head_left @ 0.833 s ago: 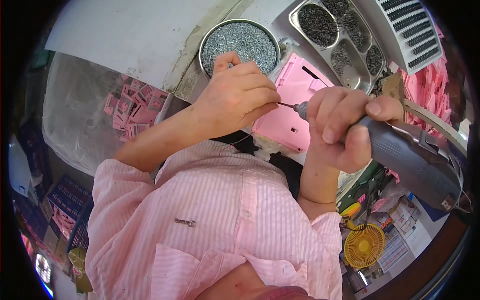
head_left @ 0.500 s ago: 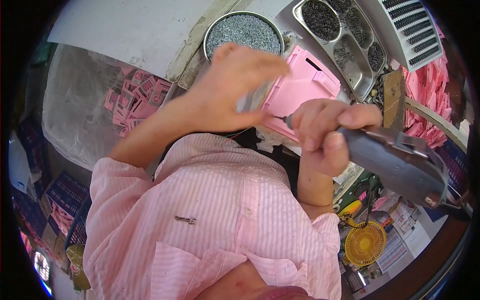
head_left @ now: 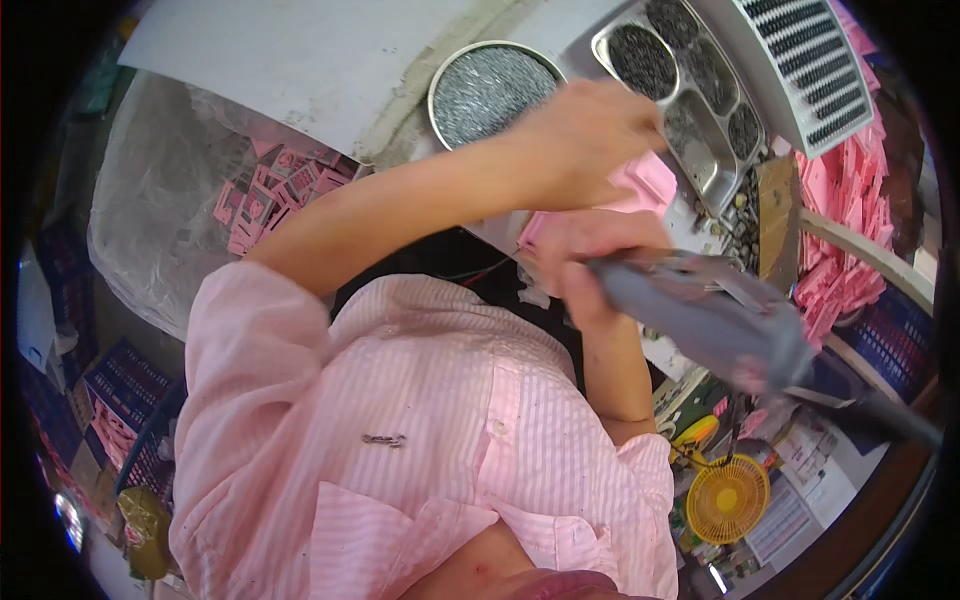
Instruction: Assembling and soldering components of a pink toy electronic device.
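My right hand (head_left: 605,262) is wrapped round a grey electric screwdriver (head_left: 710,315), blurred by motion, with its cord end toward the lower right. The driver's tip is hidden by the hand. Below my hands lies a pink plastic part (head_left: 645,188), mostly covered by them. My left hand (head_left: 590,145) reaches across above it, beside a metal compartment tray (head_left: 712,190) holding dark screws. Its fingers are smeared and partly turned away, so I cannot make out their grip. A round tin (head_left: 490,92) full of small silvery metal pieces stands just left of that hand.
A clear plastic bag (head_left: 150,210) lies at the left beside small pink pieces (head_left: 270,200). At the upper right stands a white rack (head_left: 800,70) with rows of black screws, near stacked pink parts (head_left: 850,210). A yellow basket (head_left: 728,498) sits lower right.
My left hand has moved right, from beside the tin to over the pink part near the tray. The right hand and screwdriver have shifted left and slightly down.
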The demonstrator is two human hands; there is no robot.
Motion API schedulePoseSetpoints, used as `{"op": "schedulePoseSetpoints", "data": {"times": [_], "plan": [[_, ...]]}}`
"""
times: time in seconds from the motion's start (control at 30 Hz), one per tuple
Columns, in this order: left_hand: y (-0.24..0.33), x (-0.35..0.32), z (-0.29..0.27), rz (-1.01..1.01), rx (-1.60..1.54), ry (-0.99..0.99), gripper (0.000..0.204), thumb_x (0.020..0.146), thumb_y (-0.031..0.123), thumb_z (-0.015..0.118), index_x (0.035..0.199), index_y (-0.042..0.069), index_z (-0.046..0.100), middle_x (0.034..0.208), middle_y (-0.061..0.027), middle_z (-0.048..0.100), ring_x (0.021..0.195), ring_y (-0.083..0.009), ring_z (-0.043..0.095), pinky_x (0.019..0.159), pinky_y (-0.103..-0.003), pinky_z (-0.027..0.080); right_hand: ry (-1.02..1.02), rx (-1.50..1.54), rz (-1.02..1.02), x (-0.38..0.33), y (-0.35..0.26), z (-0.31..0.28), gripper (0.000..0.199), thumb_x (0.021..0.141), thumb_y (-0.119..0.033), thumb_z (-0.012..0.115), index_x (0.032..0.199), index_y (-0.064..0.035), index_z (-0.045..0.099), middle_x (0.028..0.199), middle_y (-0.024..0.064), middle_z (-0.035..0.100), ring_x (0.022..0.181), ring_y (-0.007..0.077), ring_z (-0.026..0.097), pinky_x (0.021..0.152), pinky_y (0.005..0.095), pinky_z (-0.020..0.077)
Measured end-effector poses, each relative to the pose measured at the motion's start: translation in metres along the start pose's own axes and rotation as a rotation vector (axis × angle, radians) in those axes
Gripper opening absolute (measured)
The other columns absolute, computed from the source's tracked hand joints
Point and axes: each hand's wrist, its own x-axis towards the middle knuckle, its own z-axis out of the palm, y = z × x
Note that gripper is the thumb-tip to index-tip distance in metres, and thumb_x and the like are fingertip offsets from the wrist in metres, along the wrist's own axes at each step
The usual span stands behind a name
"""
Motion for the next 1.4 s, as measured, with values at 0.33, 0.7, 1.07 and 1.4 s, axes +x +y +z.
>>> {"op": "schedulePoseSetpoints", "data": {"times": [0.33,0.7,1.07,1.4], "plan": [[0.013,-0.096,-0.125,-0.332,-0.384,0.473,0.043,0.089,0.022,0.071,0.122,0.003,0.054,0.132,-0.0115,0.059,0.118,-0.0254,0.06,0.097,-0.037,0.051,0.252,0.741,-0.395,-0.003,-0.136,-0.06,0.027,0.069,-0.006,0.074,0.093,-0.0055,0.061,0.053,-0.0039,0.059,0.041,0.0041,0.052,0.043,0.0171,0.045],[-0.059,-0.5,-0.101,-1.707,0.569,0.665,0.07,0.099,0.043,0.059,0.151,0.002,0.036,0.153,-0.0292,0.033,0.142,-0.0423,0.035,0.114,-0.053,0.033,0.124,0.509,-0.248,0.029,-0.093,-0.049,0.034,0.084,-0.01,0.07,0.112,-0.0085,0.05,0.055,0.0008,0.057,0.038,0.0085,0.046,0.038,0.0225,0.0401],[-0.238,0.092,-0.183,-0.061,0.6,0.289,0.05,0.086,0.033,0.074,0.126,0.006,0.059,0.127,-0.0183,0.058,0.116,-0.0379,0.059,0.099,-0.045,0.049,0.376,0.254,-0.083,0.045,-0.073,-0.086,0.041,0.087,-0.018,0.074,0.112,-0.0049,0.044,0.059,0.0054,0.052,0.045,0.0148,0.047,0.043,0.0309,0.0445],[-0.442,0.3,-0.177,-0.774,0.588,0.165,0.075,0.079,0.055,0.073,0.129,0.0,0.06,0.114,-0.0207,0.069,0.109,-0.0376,0.066,0.094,-0.049,0.052,0.574,0.135,-0.042,0.029,-0.077,-0.128,0.044,0.086,-0.017,0.078,0.112,-0.0052,0.044,0.059,0.0052,0.054,0.047,0.0153,0.051,0.046,0.0303,0.0458]]}}
